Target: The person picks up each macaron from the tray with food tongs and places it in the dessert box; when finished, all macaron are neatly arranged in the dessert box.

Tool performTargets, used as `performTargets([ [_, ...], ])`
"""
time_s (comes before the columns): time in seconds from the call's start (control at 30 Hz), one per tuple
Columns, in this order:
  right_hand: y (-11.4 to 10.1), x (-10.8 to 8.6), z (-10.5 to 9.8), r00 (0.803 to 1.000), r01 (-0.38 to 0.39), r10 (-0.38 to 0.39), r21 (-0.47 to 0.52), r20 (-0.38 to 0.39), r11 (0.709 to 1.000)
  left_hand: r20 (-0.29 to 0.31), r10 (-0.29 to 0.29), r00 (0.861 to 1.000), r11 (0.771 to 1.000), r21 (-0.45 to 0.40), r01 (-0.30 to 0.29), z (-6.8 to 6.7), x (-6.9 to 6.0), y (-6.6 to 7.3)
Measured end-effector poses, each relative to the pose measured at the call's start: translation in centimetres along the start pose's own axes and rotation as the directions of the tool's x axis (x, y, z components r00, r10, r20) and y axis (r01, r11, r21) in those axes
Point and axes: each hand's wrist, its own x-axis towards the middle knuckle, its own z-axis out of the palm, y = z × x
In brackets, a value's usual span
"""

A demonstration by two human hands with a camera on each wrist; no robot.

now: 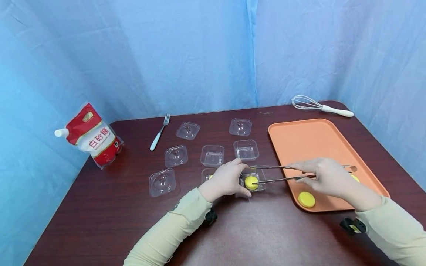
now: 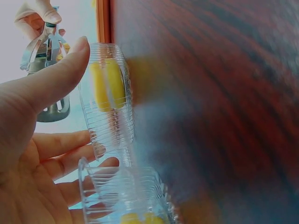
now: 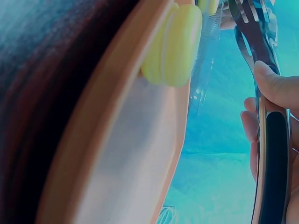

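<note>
My left hand [image 1: 227, 177] steadies a clear plastic box [image 2: 112, 128] between thumb and fingers. Inside the box lies a yellow macaron [image 1: 249, 183]. With my right hand [image 1: 327, 177] I grip metal tongs [image 3: 274, 158] with dark handle inlays. Their two arms are spread apart, reaching left over the box; one tip overlaps the macaron in the head view. Beside this box is a second clear box [image 2: 84, 179], partly hidden behind my left hand in the head view, also with yellow inside.
An orange tray [image 1: 306, 140] on the right carries a yellow macaron [image 1: 306, 199] and another partly behind my right wrist. Two clear boxes [image 1: 212, 155] and several clear lids [image 1: 162, 183] lie farther back. A fork [image 1: 160, 133], sugar pouch [image 1: 96, 136] and whisk [image 1: 321, 107] lie around them.
</note>
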Motion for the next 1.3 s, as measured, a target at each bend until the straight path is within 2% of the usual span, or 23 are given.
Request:
performTargets([
  [0.23, 0.1, -0.4, -0.4, 0.998, -0.055, 0.055, -0.019, 0.010, 0.998, -0.004, 0.002, 1.000, 1.000, 0.000, -0.002, 0.1, -0.1, 0.0],
  [0.5, 0.6, -1.5, -1.0, 0.993, -0.117, 0.117, 0.002, 0.004, 0.993, 0.017, 0.013, 1.000, 0.998, 0.064, -0.015, -0.1, -0.4, 0.1],
  [0.7, 1.4, -3.1, -1.8, 0.988, -0.148, 0.149, 0.022, -0.041, 0.989, 0.037, -0.005, 0.999, 0.998, 0.057, 0.003, -0.1, -0.4, 0.2],
  [1.03, 2.7, -6.1, -3.4, 0.970, -0.219, 0.211, -0.049, -0.123, 0.975, 0.021, -0.002, 1.000, 0.999, 0.046, 0.001, -0.2, -0.4, 0.1],
  [1.17, 2.9, -7.4, -3.9, 0.953, -0.292, 0.285, -0.070, -0.105, 0.954, 0.020, -0.004, 1.000, 0.999, 0.044, 0.003, -0.3, -0.4, 0.2],
  [1.3, 3.0, -8.8, -4.5, 0.918, -0.395, 0.389, -0.093, -0.079, 0.914, 0.015, -0.007, 1.000, 0.999, 0.046, 0.006, -0.3, -0.5, 0.2],
])
